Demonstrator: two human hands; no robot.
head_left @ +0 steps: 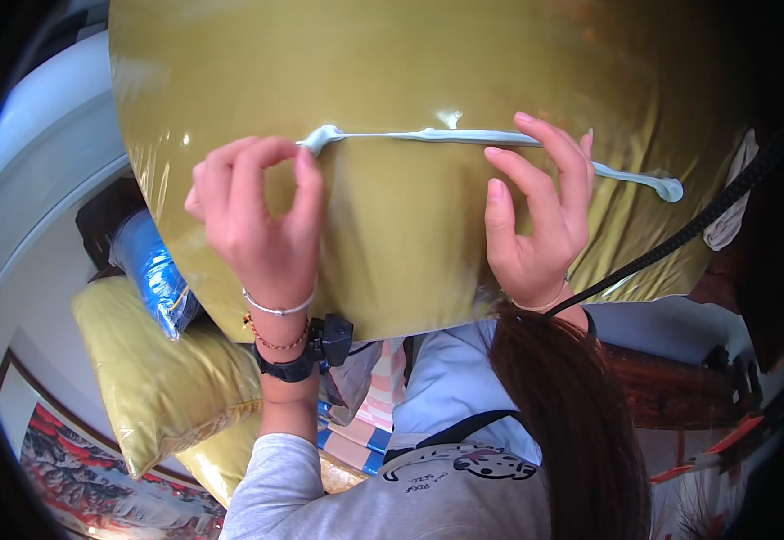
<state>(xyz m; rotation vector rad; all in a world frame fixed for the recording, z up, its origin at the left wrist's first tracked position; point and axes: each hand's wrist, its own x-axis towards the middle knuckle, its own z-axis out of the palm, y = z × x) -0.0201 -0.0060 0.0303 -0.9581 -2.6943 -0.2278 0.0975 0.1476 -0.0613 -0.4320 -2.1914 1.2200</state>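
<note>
A pale blue, stretchy strand of soft putty [464, 136] runs crosswise over a shiny yellow-gold covered surface [401, 234]. Its left part thins to a thread before a thicker lump, while the right end is a rounded blob. My left hand [261, 211] pinches the lumpy left end between thumb and forefinger. Over the right half of the strand is my right hand [545, 216], fingers curved and apart, with nothing seen between thumb and fingertips. Its fingers hide a short stretch of the strand, and whether they touch it I cannot tell.
A black braided cord [671, 247] crosses at the right, near a pale crumpled cloth [732, 202]. Yellow cushions [162, 369] in clear wrap and a blue plastic-wrapped package [153, 270] lie below left. Dark wooden furniture [671, 387] stands at right.
</note>
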